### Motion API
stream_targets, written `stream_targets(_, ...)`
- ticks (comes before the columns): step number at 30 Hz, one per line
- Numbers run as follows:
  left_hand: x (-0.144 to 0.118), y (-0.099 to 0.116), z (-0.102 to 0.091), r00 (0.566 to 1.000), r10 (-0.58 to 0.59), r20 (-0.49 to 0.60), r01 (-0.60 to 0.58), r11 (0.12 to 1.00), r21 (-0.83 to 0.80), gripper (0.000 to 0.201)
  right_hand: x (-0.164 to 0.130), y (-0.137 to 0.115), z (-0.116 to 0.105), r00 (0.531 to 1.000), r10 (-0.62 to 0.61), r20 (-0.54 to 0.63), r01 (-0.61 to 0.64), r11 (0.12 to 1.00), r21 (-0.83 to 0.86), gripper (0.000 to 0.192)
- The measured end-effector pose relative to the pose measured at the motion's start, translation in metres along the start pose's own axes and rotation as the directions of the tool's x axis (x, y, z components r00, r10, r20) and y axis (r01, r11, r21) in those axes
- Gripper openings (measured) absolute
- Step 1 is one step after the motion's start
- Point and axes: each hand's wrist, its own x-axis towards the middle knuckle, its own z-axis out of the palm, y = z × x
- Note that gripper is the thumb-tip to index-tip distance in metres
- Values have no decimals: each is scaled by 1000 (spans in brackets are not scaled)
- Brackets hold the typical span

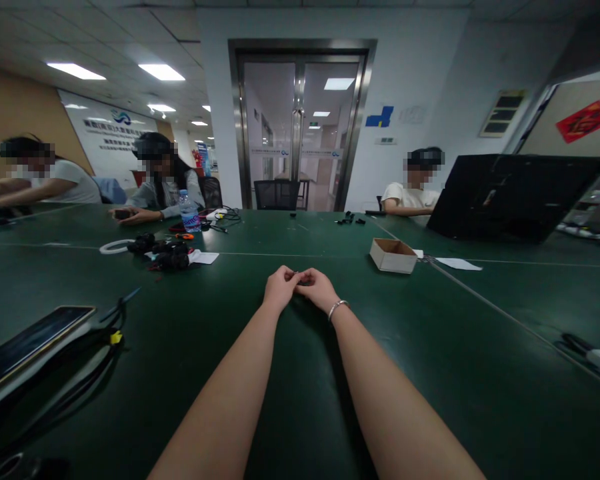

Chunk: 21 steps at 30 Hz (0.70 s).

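Both hands meet mid-table — left hand [279,288] and right hand [317,288] pinch a small dark part [299,275] between fingertips, apparently mid-assembly. More such parts [167,253] lie far left; a box [393,255] sits far right.

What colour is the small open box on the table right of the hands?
The box is white outside, brown cardboard inside; the head view shows it, beyond the right hand.

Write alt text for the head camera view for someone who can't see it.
Left hand and right hand meet on a green table, pinching something small and dark. An open cardboard box sits beyond them to the right.
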Motion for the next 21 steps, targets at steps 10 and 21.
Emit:
stream_targets(10,-75,37,4,950,67,306,-23,989,-145,26,-84,-17,-47,977,71,201,-109,977,183,39)
stream_targets(21,-194,101,-100,667,285,689,-531,830,170,44,-235,-22,-178,945,301,127,-288,951,-110,35)
